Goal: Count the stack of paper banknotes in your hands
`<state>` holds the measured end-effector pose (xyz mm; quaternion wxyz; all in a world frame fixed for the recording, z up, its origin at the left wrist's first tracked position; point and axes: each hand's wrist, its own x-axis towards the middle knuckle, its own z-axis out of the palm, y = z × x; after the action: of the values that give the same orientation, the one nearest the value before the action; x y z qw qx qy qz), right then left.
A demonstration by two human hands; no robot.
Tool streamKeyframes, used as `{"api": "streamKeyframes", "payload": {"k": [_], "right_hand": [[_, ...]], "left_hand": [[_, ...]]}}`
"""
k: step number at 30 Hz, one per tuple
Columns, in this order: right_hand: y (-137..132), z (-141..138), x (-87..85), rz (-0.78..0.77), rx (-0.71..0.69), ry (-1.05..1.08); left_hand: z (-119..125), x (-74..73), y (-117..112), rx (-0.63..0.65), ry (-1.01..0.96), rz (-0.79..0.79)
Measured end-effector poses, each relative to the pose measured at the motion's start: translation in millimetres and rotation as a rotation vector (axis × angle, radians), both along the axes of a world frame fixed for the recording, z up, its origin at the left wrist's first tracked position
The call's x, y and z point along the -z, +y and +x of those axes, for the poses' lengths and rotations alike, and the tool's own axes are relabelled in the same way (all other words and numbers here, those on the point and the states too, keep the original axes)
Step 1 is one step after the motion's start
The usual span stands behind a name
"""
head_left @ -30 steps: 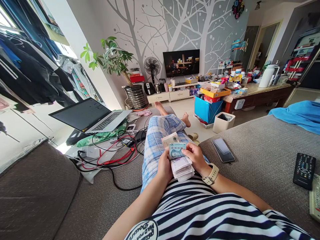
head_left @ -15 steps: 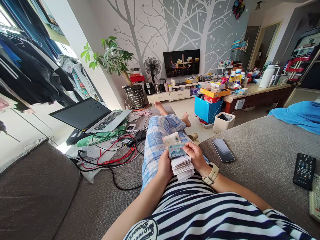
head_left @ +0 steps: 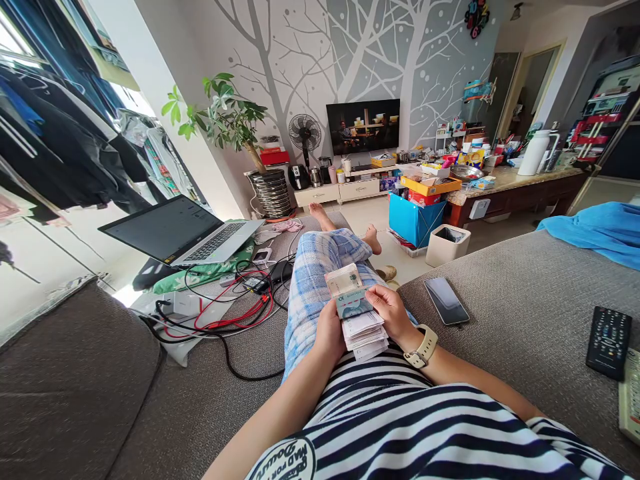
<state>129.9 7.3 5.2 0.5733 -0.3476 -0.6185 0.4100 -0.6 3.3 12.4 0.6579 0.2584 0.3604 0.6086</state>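
Note:
A stack of banknotes (head_left: 353,303) is held over my lap between both hands. My left hand (head_left: 330,330) grips its left side, with most fingers hidden beneath. At the right edge, the thumb and fingers of my right hand (head_left: 390,308) pinch a blue-green note with a 10 on it. Pinkish-beige notes show beyond that one. Whitish notes (head_left: 366,337), bent over in a fanned pile, hang toward my striped shirt (head_left: 390,413). Both hands are closed on the notes.
I sit on a grey sofa with legs stretched out. To the left lie an open laptop (head_left: 187,230) and tangled cables (head_left: 245,300). On the right are a phone (head_left: 447,301), a black remote (head_left: 609,340) and a blue cloth (head_left: 600,230). A bin (head_left: 448,247) stands beyond.
The top blue-green note has tilted and shifted slightly between my fingers, and the whitish notes lie a little differently. My arms stay nearly in place.

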Motion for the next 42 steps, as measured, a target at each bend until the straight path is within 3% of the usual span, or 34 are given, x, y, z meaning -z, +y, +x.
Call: {"api": "streamKeyframes", "payload": {"k": [16,31,42], "right_hand": [[1.6,0.5,3.3,-0.014,0.008,0.022],[2.8,-0.6,6.9,-0.045,-0.003,0.012],[2.9,-0.5,7.9,-0.019,-0.013,0.096]], "left_hand": [[0.0,1.4,-0.7,0.001,-0.01,-0.041],[-2.1,9.5,0.0,0.016,0.036,0.036],[-0.1,5.6,-0.5,0.016,-0.003,0.027]]}}
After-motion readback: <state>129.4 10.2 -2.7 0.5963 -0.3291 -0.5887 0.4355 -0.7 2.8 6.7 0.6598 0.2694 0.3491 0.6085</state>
